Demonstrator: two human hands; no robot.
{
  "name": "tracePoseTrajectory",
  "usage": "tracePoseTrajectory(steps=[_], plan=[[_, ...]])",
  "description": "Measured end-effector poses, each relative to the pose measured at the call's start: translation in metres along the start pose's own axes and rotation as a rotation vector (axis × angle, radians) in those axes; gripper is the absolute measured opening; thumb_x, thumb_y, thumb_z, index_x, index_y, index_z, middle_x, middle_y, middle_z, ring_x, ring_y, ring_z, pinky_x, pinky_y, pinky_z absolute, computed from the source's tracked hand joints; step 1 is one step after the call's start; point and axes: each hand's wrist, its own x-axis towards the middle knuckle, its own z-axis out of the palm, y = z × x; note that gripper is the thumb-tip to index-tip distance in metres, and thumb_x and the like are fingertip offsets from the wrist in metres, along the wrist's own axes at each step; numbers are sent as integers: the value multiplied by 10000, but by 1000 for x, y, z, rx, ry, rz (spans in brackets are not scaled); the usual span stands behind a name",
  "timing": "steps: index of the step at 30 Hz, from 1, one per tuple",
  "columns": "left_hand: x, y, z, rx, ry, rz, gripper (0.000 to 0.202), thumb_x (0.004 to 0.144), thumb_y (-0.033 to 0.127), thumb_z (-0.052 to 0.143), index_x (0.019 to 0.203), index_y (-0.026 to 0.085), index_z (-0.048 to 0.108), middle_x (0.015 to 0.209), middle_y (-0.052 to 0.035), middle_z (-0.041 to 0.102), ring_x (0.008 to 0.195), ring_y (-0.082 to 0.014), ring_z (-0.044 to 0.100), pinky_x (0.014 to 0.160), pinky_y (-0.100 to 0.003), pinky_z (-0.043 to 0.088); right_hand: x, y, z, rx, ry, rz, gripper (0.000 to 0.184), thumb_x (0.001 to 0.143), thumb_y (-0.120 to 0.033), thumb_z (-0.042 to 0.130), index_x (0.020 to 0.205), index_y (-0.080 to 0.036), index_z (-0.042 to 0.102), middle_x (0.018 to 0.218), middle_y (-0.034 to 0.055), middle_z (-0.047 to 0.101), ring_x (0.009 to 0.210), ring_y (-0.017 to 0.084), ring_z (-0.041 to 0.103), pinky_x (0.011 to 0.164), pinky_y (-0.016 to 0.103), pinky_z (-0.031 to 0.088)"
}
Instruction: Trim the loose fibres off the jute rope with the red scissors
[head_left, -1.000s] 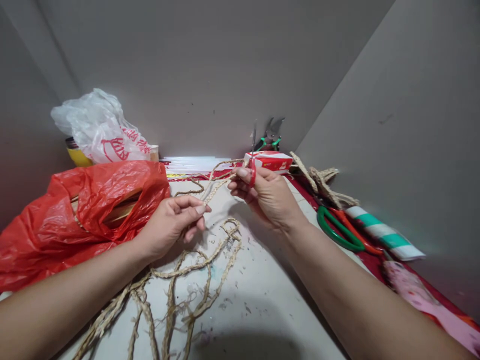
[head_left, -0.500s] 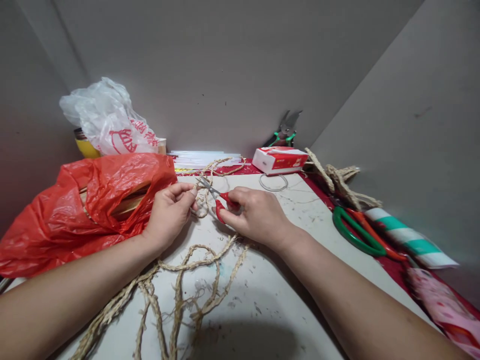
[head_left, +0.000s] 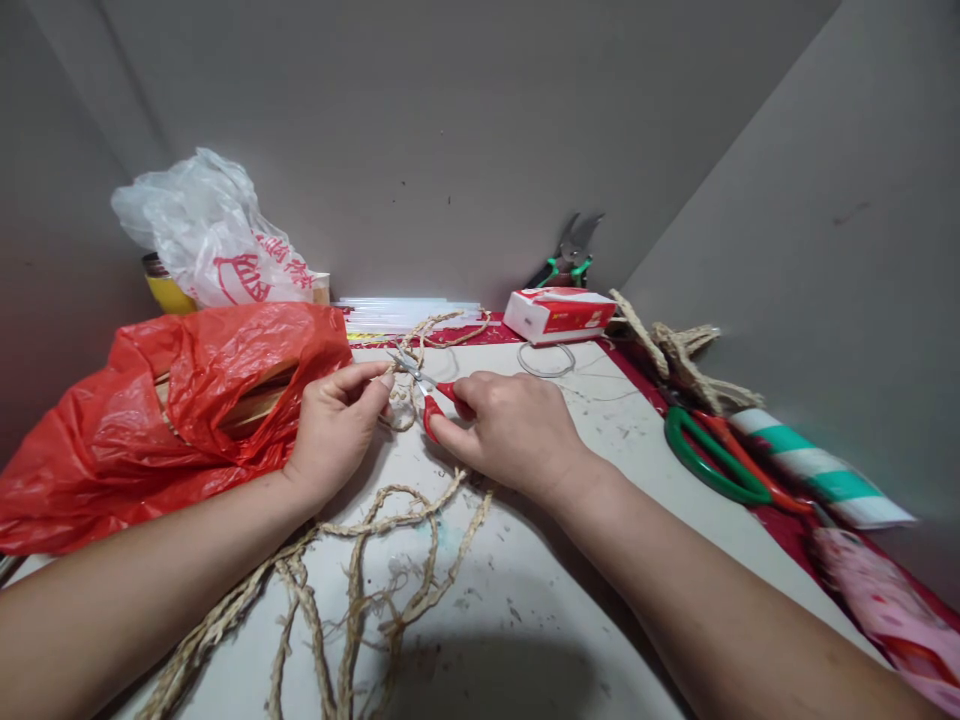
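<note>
My left hand (head_left: 334,425) pinches a strand of braided straw rope (head_left: 405,400) between thumb and fingertips, just right of a red plastic bag. My right hand (head_left: 510,430) grips small red-handled scissors (head_left: 427,392), whose short metal blades point left and up toward the pinched strand. More of the same rope (head_left: 360,580) lies in loose loops on the white tabletop below both hands and runs off the bottom edge.
A crumpled red plastic bag (head_left: 150,420) lies left, a white printed bag (head_left: 210,240) behind it. A red-and-white box (head_left: 559,313), green-handled pliers (head_left: 570,255) and clear sticks (head_left: 405,312) stand by the back wall. Large green-and-orange scissors (head_left: 712,460), a striped roll (head_left: 810,470) and rope scraps (head_left: 675,350) lie right.
My right hand came down from near the box with the small scissors, turning the blades from upright to pointing at the strand. My left hand rose slightly toward the bag.
</note>
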Motion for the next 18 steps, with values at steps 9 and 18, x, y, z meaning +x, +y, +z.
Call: tracePoseTrajectory(steps=[9,18], plan=[[2,-3,-1,111,42,132,162,734,264,686,846,170,756,766,-22,714,655,-120,583,680,-232,478,0,-2,-3,-2,-66,-10,381,821,-485,451,724,-196,680,672,54,687,591,172,585,520,302,202],[5,-6,-2,30,35,33,216,724,302,698,884,163,733,603,21,623,501,-81,488,515,-193,412,3,0,-3,131,-175,29,365,868,-411,427,685,-214,675,679,29,697,594,149,566,520,288,205]])
